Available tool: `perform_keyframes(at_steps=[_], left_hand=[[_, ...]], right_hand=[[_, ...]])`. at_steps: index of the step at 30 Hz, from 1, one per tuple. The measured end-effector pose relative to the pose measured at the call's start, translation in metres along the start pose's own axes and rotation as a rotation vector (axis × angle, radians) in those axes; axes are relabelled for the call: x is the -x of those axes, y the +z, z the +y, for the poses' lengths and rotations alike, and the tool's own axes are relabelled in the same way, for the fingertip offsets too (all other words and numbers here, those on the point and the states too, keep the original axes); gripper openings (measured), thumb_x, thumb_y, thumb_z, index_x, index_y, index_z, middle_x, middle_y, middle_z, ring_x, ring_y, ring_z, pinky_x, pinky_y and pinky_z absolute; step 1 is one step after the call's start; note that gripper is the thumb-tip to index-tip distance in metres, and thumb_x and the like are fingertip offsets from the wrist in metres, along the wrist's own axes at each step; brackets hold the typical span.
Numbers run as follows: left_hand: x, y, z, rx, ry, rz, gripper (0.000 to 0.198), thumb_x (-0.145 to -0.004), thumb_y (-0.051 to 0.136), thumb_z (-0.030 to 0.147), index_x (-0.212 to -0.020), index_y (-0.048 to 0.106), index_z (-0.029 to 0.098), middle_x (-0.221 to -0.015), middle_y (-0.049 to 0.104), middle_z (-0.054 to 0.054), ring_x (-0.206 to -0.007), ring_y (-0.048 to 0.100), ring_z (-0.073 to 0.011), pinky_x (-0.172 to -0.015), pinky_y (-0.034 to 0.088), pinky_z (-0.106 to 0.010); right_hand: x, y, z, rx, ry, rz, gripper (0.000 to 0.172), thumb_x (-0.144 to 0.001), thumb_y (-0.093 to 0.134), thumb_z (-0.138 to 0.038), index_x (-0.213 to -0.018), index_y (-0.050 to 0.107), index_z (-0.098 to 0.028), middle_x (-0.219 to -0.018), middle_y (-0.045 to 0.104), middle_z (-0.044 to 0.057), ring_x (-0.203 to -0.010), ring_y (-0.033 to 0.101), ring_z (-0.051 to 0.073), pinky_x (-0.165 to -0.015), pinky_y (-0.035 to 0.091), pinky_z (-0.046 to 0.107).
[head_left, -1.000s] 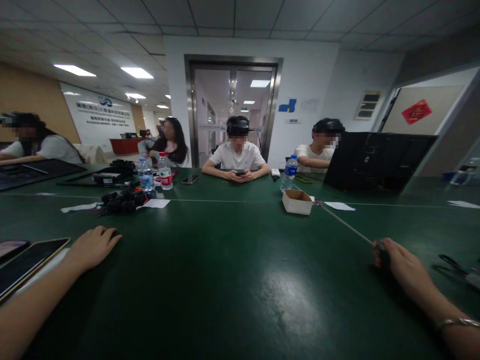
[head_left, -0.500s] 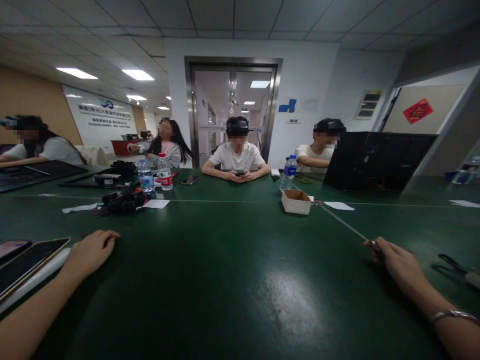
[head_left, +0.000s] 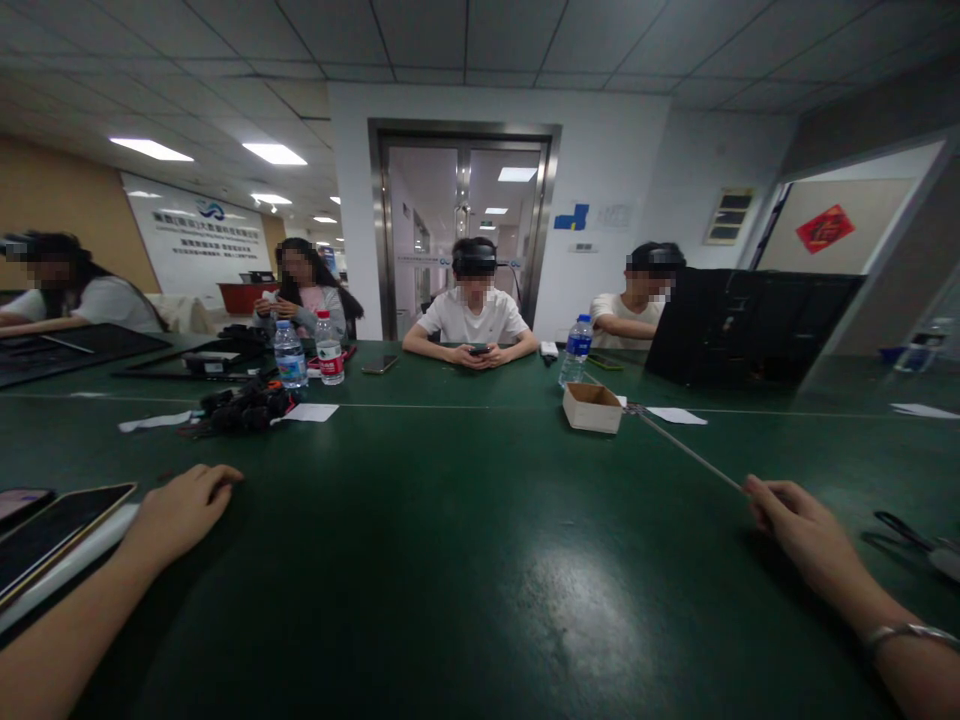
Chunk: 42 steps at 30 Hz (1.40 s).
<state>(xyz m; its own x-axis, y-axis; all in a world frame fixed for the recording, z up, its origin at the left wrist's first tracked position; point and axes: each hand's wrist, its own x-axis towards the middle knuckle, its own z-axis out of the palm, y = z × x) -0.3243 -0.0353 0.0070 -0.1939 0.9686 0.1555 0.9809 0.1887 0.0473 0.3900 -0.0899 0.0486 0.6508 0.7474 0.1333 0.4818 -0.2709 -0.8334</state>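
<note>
My right hand [head_left: 799, 520] is closed around the near end of a long thin metal rod [head_left: 694, 455], which slants away over the green table. The rod's far end has a small, claw-like metal shape too fine to make out, close to a small open cardboard box [head_left: 592, 408]. Fingers hide most of the handle. On the left, my left hand [head_left: 184, 505] rests palm down on the tabletop, fingers loosely bent, holding nothing. Beside its wrist lies a dark tablet-like device [head_left: 64, 535] on something white.
A water bottle [head_left: 577, 352] stands behind the box. Black straps or gear [head_left: 244, 405] and two bottles [head_left: 291, 358] are at the left. A black monitor-like panel [head_left: 750, 325] rises at the right, near a cable [head_left: 896, 525]. Several people sit across the table [head_left: 420, 560].
My right hand has shifted slightly, and its fingers now cover the rod's handle. My left hand stays put. A person at the back left has turned and raised their hands.
</note>
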Motion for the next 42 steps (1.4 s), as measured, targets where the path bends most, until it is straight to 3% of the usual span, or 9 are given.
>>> perform_keyframes(at_steps=[7, 10, 14, 21, 26, 30, 34, 42], left_hand=[[0.000, 0.000, 0.000, -0.002, 0.000, -0.007, 0.045, -0.085, 0.025, 0.035, -0.111, 0.059, 0.020, -0.117, 0.061, -0.009, -0.110, 0.055, -0.0255, -0.085, 0.043, -0.035], [0.000, 0.000, -0.001, -0.002, -0.004, -0.017, 0.046, -0.085, 0.025, 0.036, -0.111, 0.059, 0.021, -0.118, 0.060, -0.009, -0.110, 0.055, -0.0256, -0.085, 0.043, -0.036], [0.000, 0.000, 0.000, -0.003, -0.010, -0.016, 0.046, -0.085, 0.024, 0.036, -0.111, 0.058, 0.020, -0.119, 0.060, -0.009, -0.111, 0.055, -0.0256, -0.087, 0.043, -0.038], [-0.001, 0.001, -0.002, 0.018, -0.001, -0.014, 0.047, -0.084, 0.026, 0.038, -0.111, 0.059, 0.020, -0.120, 0.059, -0.010, -0.109, 0.056, -0.0277, -0.084, 0.044, -0.038], [0.002, -0.004, 0.002, 0.012, -0.018, -0.018, 0.046, -0.085, 0.025, 0.036, -0.111, 0.059, 0.020, -0.120, 0.060, -0.009, -0.110, 0.055, -0.0259, -0.083, 0.043, -0.036], [0.007, -0.012, 0.010, 0.002, -0.013, -0.021, 0.043, -0.087, 0.026, 0.033, -0.111, 0.059, 0.019, -0.118, 0.060, -0.009, -0.110, 0.055, -0.0227, -0.085, 0.041, -0.031], [0.009, -0.015, 0.014, -0.007, -0.034, -0.029, 0.041, -0.087, 0.027, 0.033, -0.111, 0.058, 0.021, -0.119, 0.061, -0.006, -0.109, 0.056, -0.0208, -0.081, 0.041, -0.028], [0.006, -0.009, 0.006, -0.018, -0.043, -0.031, 0.039, -0.087, 0.027, 0.035, -0.110, 0.058, 0.025, -0.118, 0.061, -0.002, -0.107, 0.055, -0.0171, -0.079, 0.041, -0.024]], right_hand=[[0.000, 0.002, 0.001, -0.177, 0.024, -0.009, 0.027, -0.083, 0.035, -0.041, -0.071, 0.048, -0.022, -0.057, 0.051, 0.005, -0.055, 0.051, 0.020, -0.061, 0.041, 0.034], [0.004, 0.004, -0.008, -0.109, 0.002, -0.001, 0.024, -0.085, 0.032, -0.033, -0.070, 0.048, -0.022, -0.062, 0.055, 0.006, -0.061, 0.053, 0.020, -0.065, 0.040, 0.033], [0.004, 0.004, -0.011, -0.017, 0.002, 0.032, 0.021, -0.082, 0.035, -0.028, -0.068, 0.049, -0.022, -0.064, 0.057, 0.008, -0.064, 0.054, 0.021, -0.065, 0.038, 0.033], [0.006, 0.002, -0.011, -0.037, -0.002, 0.007, 0.019, -0.078, 0.043, -0.038, -0.080, 0.049, -0.021, -0.060, 0.053, 0.005, -0.060, 0.052, 0.020, -0.061, 0.039, 0.033], [-0.006, 0.007, 0.001, -0.063, 0.087, 0.064, 0.038, -0.064, 0.061, -0.038, -0.083, 0.032, -0.024, -0.055, 0.053, -0.001, -0.055, 0.053, 0.021, -0.056, 0.039, 0.031], [-0.014, 0.009, 0.009, -0.007, 0.017, 0.013, 0.019, -0.072, 0.050, -0.038, -0.069, 0.040, -0.023, -0.049, 0.050, 0.001, -0.049, 0.047, 0.018, -0.055, 0.036, 0.031], [-0.008, 0.009, 0.004, -0.026, -0.022, 0.067, 0.019, -0.081, 0.037, -0.033, -0.070, 0.047, -0.021, -0.054, 0.051, 0.003, -0.054, 0.049, 0.018, -0.060, 0.037, 0.031], [-0.004, 0.004, -0.003, 0.004, 0.036, 0.070, 0.025, -0.084, 0.031, -0.028, -0.067, 0.049, -0.022, -0.064, 0.061, 0.009, -0.070, 0.056, 0.022, -0.072, 0.038, 0.033]])
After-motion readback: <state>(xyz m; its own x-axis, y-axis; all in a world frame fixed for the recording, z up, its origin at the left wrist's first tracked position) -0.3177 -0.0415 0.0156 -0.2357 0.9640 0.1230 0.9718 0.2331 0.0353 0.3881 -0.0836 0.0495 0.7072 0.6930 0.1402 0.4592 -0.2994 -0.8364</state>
